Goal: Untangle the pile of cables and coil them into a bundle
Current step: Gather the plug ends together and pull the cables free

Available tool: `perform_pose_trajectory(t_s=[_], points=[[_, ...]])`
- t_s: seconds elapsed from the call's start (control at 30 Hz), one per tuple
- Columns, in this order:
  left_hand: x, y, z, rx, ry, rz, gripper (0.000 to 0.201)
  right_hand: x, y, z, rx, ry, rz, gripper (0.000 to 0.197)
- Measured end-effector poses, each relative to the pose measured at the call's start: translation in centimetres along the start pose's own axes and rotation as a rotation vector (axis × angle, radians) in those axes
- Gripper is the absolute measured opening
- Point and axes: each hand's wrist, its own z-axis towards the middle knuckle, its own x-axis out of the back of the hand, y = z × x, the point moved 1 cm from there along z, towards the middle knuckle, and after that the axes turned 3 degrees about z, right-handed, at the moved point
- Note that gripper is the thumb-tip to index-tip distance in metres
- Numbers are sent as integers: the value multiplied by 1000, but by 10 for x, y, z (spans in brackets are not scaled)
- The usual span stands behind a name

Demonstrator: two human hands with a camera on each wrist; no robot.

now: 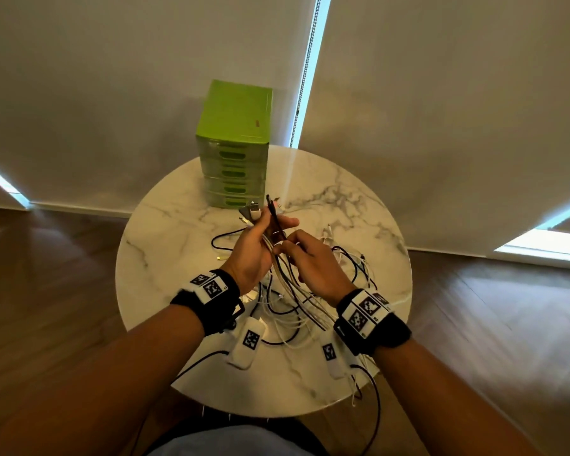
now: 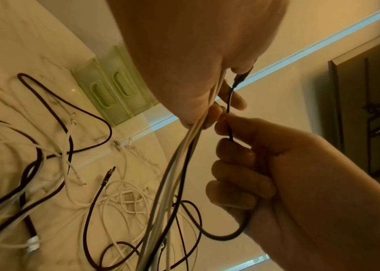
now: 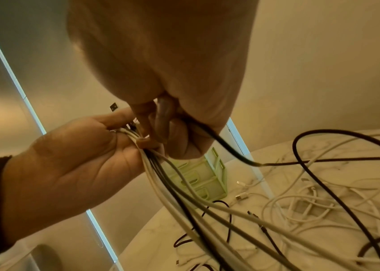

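Observation:
Above the round marble table (image 1: 165, 225), my left hand (image 1: 260, 245) grips a bunch of white and black cables (image 1: 287, 281) near their plug ends (image 1: 254, 210), which stick up past the fingers. Beside it my right hand (image 1: 306, 258) pinches a thin black cable (image 2: 229, 102) between thumb and forefinger, the other fingers curled round the same cable lower down. In the right wrist view the gripped strands (image 3: 161, 176) fan down from the left palm (image 3: 72, 165). A loose tangle of white and black cables (image 1: 310, 311) lies on the table under both hands.
A green stack of small drawers (image 1: 234, 149) stands at the table's far edge. Two white tagged units (image 1: 249, 343) (image 1: 334, 355) hang below my wrists. Black leads (image 1: 375, 416) dangle off the near edge. Window blinds and wooden floor surround the table.

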Motion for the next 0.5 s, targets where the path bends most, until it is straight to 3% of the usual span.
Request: perform_pose_trajectory(t_s=[0.07,0.17,0.23,0.5], points=[[-3,0,-3,9,12,0,31,-1,1,-1,-35,-16,19,19],[1,-3,-4,1,10,202,52,-1,3,-1,-57,-88,21,27],[5,-1,-4,-36,7,356,60,-1,6,-5,-23,-182,-101,39],[7,24,-8,-69,-64,212,46,11,45,-8,117,-260,-374,48]])
